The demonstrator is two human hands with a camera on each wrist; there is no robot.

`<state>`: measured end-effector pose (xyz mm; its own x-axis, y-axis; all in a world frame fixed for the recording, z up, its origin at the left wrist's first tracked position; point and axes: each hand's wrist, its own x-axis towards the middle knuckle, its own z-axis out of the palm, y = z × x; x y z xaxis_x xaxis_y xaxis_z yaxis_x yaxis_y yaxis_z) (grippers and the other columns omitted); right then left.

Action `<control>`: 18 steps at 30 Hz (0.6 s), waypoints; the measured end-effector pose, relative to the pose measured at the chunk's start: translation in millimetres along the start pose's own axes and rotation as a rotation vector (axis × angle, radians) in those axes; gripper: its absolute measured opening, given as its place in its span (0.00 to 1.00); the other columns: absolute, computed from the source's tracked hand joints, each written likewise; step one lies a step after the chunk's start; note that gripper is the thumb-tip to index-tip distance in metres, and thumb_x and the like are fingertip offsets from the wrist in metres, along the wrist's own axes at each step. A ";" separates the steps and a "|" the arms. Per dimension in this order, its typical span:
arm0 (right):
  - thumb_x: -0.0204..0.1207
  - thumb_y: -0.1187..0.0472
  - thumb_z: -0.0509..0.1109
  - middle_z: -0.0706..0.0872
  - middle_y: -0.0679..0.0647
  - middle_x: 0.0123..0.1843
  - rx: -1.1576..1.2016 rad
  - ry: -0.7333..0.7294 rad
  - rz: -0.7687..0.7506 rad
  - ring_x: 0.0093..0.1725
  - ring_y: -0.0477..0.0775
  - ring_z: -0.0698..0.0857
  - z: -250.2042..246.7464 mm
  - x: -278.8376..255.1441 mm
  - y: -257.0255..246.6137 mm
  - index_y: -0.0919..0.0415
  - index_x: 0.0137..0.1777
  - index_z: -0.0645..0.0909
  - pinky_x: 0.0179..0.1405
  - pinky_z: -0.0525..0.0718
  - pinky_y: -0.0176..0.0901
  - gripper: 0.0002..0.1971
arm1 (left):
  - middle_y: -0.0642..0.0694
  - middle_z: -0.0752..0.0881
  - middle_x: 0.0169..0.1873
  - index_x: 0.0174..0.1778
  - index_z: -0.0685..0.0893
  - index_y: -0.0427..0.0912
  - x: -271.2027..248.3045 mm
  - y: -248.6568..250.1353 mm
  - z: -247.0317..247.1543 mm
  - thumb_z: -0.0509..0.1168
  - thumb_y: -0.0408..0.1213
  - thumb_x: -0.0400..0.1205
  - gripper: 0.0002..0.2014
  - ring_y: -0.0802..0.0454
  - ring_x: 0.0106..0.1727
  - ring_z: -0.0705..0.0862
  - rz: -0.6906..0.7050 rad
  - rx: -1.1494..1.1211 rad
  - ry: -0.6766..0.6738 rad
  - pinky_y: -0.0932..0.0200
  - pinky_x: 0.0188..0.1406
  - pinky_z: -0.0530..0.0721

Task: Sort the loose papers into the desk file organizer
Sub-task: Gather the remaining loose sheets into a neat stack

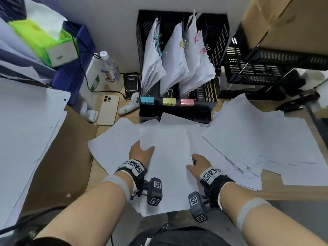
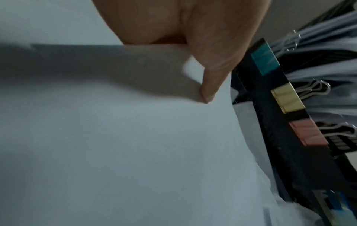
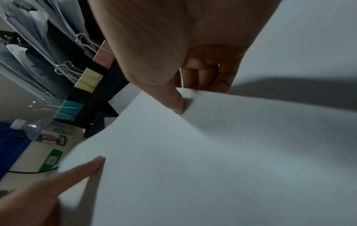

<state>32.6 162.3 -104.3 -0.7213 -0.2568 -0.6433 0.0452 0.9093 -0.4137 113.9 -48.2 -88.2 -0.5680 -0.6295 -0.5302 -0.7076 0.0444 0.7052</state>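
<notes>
1. Before the desk file organizer [image 1: 177, 68], seen from the head camera, both hands grasp one sheet [image 1: 166, 167] by its side edges: the left hand [image 1: 140, 153] on its left edge, the right hand [image 1: 198, 163] on its right. More loose papers [image 1: 257, 139] lie spread on the desk near the organizer's front. The risk, as I judge it: lifting could drag a neighbouring sheet along or off the desk edge.
2. Near the organizer's front clips, the left wrist view shows the left thumb [image 2: 208, 91] pressing the sheet's top face; the fingers beneath are hidden. A weak pinch could let the paper slip.
3. Beside the organizer's pink clip [image 3: 103, 58], the right wrist view shows the right thumb [image 3: 173, 97] above and curled fingers below, pinching the edge. Squeezing too hard could crease it, and the slots already bulge, so the sheet may snag on entry.
</notes>
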 end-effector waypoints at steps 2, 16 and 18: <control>0.75 0.60 0.66 0.77 0.53 0.36 0.023 0.011 -0.045 0.39 0.57 0.78 6.3 4.4 -12.4 0.60 0.41 0.73 0.31 0.70 0.41 0.05 | 0.49 0.82 0.51 0.57 0.78 0.44 1.4 -10.8 -17.2 0.73 0.44 0.79 0.15 0.44 0.56 0.83 -0.066 -0.004 0.108 0.58 0.53 0.76; 0.75 0.60 0.68 0.79 0.55 0.72 0.011 -0.107 -0.340 0.72 0.60 0.77 37.6 4.3 -82.7 0.57 0.78 0.68 0.70 0.74 0.44 0.30 | 0.40 0.88 0.60 0.68 0.77 0.35 8.8 -71.7 -70.4 0.78 0.42 0.73 0.30 0.42 0.53 0.87 -0.390 -0.274 0.321 0.52 0.55 0.85; 0.74 0.61 0.71 0.82 0.54 0.68 0.056 -0.161 -0.333 0.68 0.59 0.81 36.2 5.4 -84.6 0.58 0.78 0.67 0.62 0.75 0.38 0.31 | 0.42 0.89 0.59 0.66 0.82 0.35 9.3 -75.4 -69.9 0.78 0.43 0.75 0.26 0.44 0.52 0.86 -0.364 -0.290 0.248 0.55 0.53 0.81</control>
<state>50.0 72.1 -96.2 -0.5848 -0.5876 -0.5592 -0.1323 0.7492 -0.6490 191.3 -111.7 -113.4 -0.1655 -0.7306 -0.6624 -0.6754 -0.4055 0.6159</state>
